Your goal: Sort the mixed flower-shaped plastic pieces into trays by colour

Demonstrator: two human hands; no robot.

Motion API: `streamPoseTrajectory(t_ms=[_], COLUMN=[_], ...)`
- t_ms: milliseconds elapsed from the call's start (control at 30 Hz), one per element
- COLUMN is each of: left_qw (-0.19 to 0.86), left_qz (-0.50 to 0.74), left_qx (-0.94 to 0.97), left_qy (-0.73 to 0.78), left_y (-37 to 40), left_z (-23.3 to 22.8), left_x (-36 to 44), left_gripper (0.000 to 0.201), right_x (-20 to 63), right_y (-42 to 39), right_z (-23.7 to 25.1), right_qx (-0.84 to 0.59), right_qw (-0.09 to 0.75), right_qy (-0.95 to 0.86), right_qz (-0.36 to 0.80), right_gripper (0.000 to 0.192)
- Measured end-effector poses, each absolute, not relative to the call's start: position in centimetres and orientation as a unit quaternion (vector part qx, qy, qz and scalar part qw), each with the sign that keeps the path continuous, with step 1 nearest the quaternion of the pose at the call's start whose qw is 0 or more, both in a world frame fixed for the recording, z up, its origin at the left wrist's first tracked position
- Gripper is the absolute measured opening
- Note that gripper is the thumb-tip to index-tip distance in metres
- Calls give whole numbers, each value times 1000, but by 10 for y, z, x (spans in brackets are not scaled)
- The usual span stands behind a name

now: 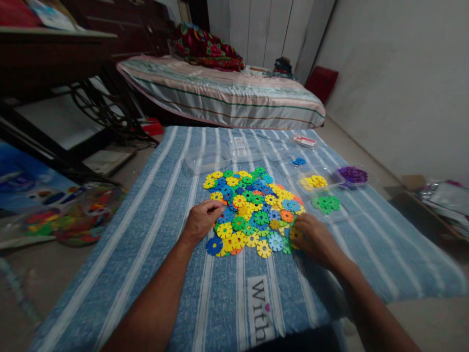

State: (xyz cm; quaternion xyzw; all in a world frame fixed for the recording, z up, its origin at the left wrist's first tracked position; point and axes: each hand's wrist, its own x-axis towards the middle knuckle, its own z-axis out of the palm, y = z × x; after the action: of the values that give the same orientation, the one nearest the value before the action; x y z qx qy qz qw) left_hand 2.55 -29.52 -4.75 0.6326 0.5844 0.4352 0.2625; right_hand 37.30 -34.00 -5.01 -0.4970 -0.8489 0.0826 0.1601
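We appear to be working through the pile of notched discs [261,218], spread across the middle of the striped surface [154,210]. Our left hand [204,215] is at its left edge, thumb and fingers drawn close together; our right hand [315,238] curls over its right edge. In this soft view, we cannot tell whether either pinches a disc. Lifting one, we judge, calls for a fine fingertip grip, since the discs overlap and could drag their neighbours. Beyond the right hand, see-through tubs [348,209] hold green pieces [328,204], yellow pieces [313,182], purple pieces [352,174] and blue pieces [298,161]; their walls could obstruct a low reach that way.
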Motion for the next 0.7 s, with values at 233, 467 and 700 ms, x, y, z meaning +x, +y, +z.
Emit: streamPoseTrajectory(t_ms=[233,467,700], left_qw=[260,264,261], left_qz=[434,429,431], left_qx=[632,631,636], left_qy=[586,590,585], left_y=[-295,-295,-296], left_z=[-47,-48,-47], left_x=[25,26,26], left_gripper=[21,21,21], right_x=[368,378,404], right_y=[-343,-312,-258], right_z=[-35,-1,16], right_qx=[-483,-483,-580], right_qw=[184,256,378], right_qy=[-840,-831,-706], right_qz=[165,109,-149], right_gripper=[10,14,19])
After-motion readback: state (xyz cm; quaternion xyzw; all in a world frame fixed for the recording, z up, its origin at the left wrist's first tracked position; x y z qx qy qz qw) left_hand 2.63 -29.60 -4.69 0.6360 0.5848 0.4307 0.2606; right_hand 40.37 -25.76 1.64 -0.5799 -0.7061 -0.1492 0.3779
